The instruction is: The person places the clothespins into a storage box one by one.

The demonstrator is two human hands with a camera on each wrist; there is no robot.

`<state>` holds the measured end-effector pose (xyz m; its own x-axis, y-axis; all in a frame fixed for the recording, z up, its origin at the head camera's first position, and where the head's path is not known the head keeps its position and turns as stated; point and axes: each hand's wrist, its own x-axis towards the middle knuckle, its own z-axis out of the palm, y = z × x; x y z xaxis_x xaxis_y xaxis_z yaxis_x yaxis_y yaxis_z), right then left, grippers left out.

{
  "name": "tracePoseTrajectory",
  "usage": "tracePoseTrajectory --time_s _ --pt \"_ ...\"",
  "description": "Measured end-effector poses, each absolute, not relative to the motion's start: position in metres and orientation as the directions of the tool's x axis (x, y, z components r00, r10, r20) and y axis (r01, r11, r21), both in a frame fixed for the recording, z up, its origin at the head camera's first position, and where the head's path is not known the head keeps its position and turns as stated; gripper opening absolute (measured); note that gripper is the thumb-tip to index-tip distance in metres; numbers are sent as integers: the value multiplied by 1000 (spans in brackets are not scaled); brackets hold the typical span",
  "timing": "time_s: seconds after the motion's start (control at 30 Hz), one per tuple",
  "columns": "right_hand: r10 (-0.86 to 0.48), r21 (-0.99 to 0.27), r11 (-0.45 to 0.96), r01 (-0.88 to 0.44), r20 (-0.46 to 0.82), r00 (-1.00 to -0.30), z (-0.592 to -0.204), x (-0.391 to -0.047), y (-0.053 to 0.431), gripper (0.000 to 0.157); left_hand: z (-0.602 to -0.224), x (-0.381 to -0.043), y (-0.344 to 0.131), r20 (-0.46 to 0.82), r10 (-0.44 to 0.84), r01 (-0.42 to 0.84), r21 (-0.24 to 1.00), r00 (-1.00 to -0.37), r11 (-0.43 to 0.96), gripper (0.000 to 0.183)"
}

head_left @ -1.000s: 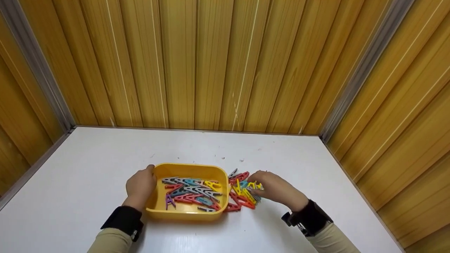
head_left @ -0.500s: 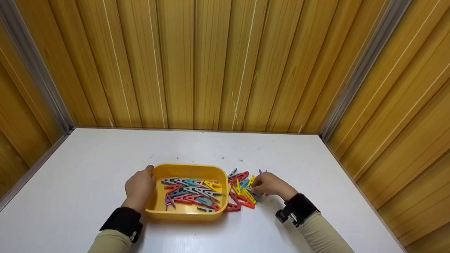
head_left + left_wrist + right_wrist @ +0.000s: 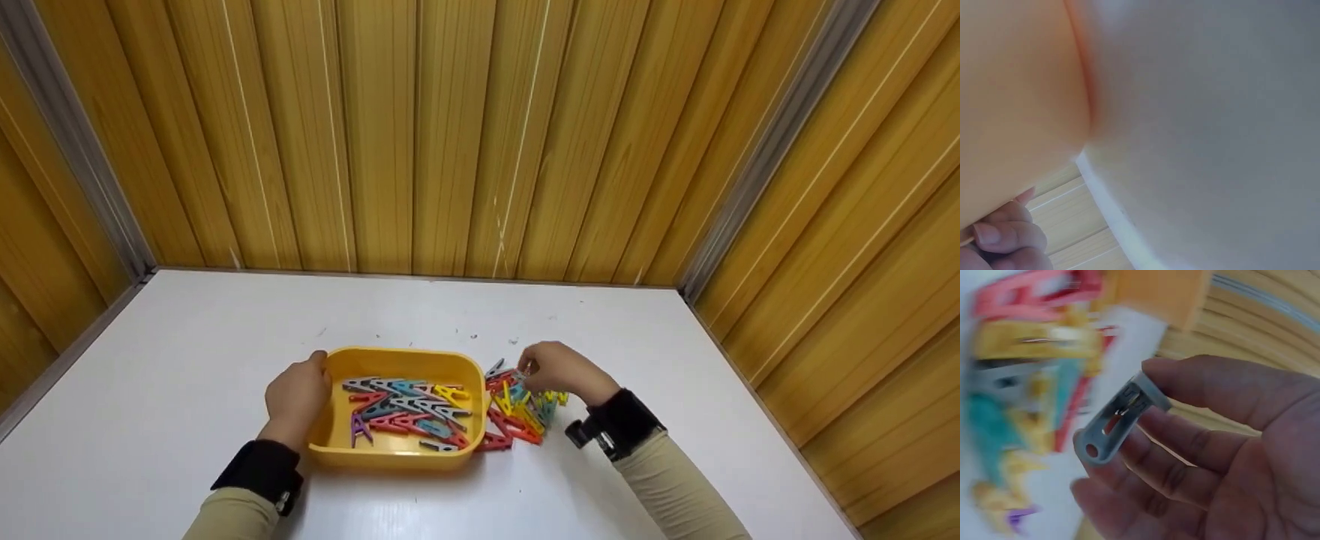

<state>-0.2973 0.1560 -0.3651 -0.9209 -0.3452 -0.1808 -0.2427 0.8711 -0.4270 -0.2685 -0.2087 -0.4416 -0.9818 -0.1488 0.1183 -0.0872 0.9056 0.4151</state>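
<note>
A yellow tray [image 3: 397, 459] stands on the white table with several clothespins in grey, red, blue, yellow and purple lying inside. My left hand [image 3: 298, 394] grips its left rim; in the left wrist view the curled fingers [image 3: 1013, 233] show at the tray's edge. Just past the tray's right side lies a heap of loose clothespins [image 3: 517, 427] in mixed colours. Above that heap my right hand [image 3: 562, 371] pinches a grey clothespin [image 3: 1117, 422] between thumb and fingers, seen close up in the right wrist view.
The white table [image 3: 225, 322] runs back to a wood-patterned panel wall [image 3: 450, 150], with another such wall on the right. Small dark specks lie on the tabletop behind the tray.
My right hand dipped to the right side of the heap, then rose and moved left with a grey clothespin. The left hand and tray have stayed in place.
</note>
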Motion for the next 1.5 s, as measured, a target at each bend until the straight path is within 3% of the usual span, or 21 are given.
tracePoseTrajectory --time_s 0.13,0.37,0.53,0.8,0.93,1.1,1.3,1.5 --pt "-492 -429 807 -407 -106 -864 -327 -297 116 18 -442 -267 -210 130 -156 -89 416 -979 905 39" --pt "-744 -342 657 -672 -155 -649 -307 -299 36 17 -445 -266 -201 162 -150 -67 429 -975 901 37" --pt "-745 -284 665 -691 -307 -592 -332 -296 -2 9 -444 -267 -193 162 -139 -56 430 -977 901 37" --pt "-729 -121 608 -785 -476 -492 -366 -283 -27 16 -442 -267 -191 170 -133 -47 432 -976 901 37" --pt "-668 -79 660 -747 -517 -535 -378 -273 -29 15 -441 -267 -192 172 -133 -47 430 -976 901 38" --pt "-631 45 683 -729 -467 -620 -386 -265 -31 16 -441 -267 -192 174 -135 -49 427 -976 903 37" --pt "-641 32 660 -750 -497 -585 -381 -267 -33 20 -444 -266 -192 188 -139 -47 423 -972 905 34" --pt "-626 67 694 -717 -438 -645 -383 -266 -29 19 -446 -267 -192 182 -143 -52 426 -973 903 37"
